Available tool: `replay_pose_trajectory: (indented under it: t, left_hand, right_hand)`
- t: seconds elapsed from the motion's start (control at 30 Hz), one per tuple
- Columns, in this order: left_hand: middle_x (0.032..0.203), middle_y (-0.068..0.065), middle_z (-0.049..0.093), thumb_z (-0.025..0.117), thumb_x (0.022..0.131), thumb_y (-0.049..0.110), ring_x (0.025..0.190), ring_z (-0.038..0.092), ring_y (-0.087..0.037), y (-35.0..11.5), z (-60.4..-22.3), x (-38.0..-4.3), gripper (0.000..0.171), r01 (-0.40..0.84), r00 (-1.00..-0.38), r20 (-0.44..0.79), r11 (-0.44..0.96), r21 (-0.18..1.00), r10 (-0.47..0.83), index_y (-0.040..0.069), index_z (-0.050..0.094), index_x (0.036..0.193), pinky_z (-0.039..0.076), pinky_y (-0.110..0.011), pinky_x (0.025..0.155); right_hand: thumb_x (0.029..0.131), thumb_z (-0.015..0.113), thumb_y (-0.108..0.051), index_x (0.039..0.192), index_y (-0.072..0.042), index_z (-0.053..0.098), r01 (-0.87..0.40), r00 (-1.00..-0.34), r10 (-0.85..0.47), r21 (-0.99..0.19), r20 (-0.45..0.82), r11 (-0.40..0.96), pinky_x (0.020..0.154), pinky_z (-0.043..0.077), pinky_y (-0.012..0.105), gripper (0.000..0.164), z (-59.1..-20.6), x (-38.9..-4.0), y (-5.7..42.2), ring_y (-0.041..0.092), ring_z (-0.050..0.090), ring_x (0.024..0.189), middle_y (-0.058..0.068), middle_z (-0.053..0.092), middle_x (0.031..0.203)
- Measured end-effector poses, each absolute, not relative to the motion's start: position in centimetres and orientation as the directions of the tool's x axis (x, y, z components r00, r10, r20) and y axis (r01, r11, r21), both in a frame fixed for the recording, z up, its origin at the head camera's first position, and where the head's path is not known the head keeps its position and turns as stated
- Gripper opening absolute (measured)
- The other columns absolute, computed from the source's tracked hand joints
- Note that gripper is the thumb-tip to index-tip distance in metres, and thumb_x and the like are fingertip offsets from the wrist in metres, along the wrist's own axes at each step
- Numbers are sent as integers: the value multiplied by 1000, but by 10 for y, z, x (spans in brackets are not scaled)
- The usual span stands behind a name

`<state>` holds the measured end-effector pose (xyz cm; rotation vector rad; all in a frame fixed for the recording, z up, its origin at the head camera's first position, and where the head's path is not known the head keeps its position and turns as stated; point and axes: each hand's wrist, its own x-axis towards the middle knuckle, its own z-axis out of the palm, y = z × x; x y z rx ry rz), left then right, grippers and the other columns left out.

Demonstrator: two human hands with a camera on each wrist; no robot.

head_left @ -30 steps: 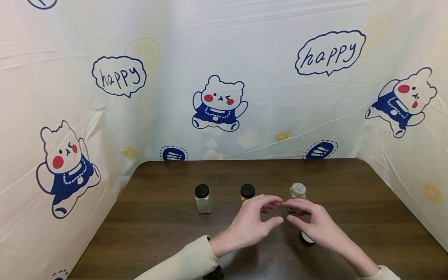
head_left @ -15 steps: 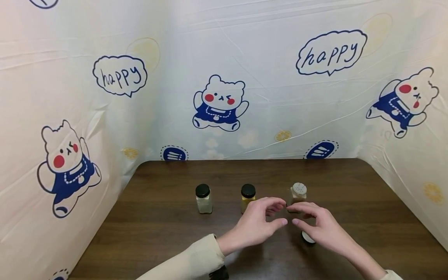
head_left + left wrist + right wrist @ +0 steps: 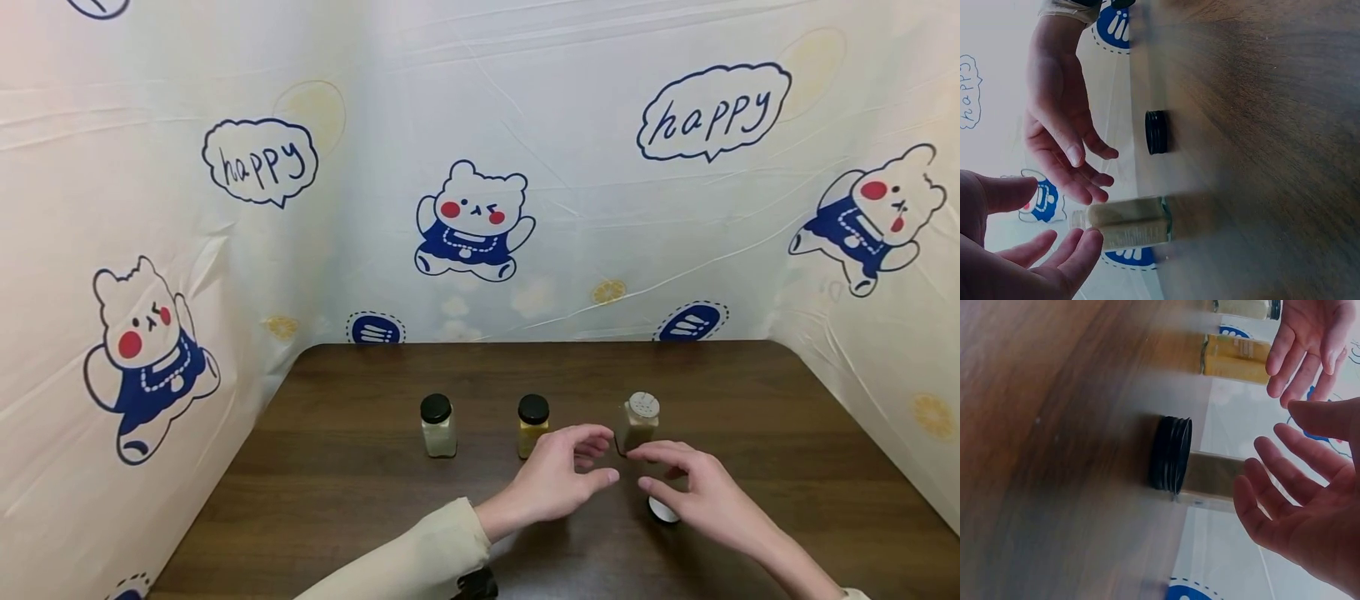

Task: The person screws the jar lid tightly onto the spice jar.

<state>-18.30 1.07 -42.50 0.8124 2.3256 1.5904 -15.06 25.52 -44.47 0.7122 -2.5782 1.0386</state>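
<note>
My left hand [image 3: 558, 475] hovers above the table, fingers gently bent and apart, holding nothing. My right hand [image 3: 701, 496] faces it in the same loose pose, with a gap between the two. Just beyond the fingertips stands a glass spice jar [image 3: 639, 429] with a white perforated shaker top and brownish powder inside; the left wrist view shows the jar [image 3: 1138, 231] upright on the wood. Its black screw lid [image 3: 1171, 455] lies on the table below my right hand, open side up, its white inside [image 3: 664, 510] partly covered by that hand in the head view.
A jar of yellow powder [image 3: 533, 435] with a black lid stands behind my left hand. Farther left is a black-lidded jar of pale contents [image 3: 438, 432]. The brown table [image 3: 337, 500] meets a printed cloth [image 3: 570, 208] at its back and sides.
My right hand has drifted to the right and slightly toward me, widening the gap between the hands. The left hand has shifted slightly right, leaving more of the yellow jar visible.
</note>
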Motion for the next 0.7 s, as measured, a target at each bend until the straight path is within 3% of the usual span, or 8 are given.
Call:
replay_pose_trajectory:
  t: [0.2, 0.7]
  left_hand:
    - [120, 2, 70, 79, 96, 14, 115, 68, -20, 17, -429, -188, 41, 279, -843, 105, 262, 924, 528, 8, 67, 135, 53, -23, 93]
    - [125, -10, 72, 85, 90, 12, 110, 69, -14, 37, -444, -203, 50, 221, -890, 59, 316, 923, 451, 4, 67, 135, 54, -23, 90]
  right_hand:
    - [88, 85, -6, 117, -12, 78, -527, -849, -359, -568, 389, 632, 76, 56, 32, 30, -447, -151, 261, 12, 67, 104, -3, 73, 116]
    - [86, 87, -8, 125, -9, 73, -540, -841, -400, -540, 364, 645, 74, 54, 33, 41, -456, -151, 274, 17, 67, 101, 0, 71, 121]
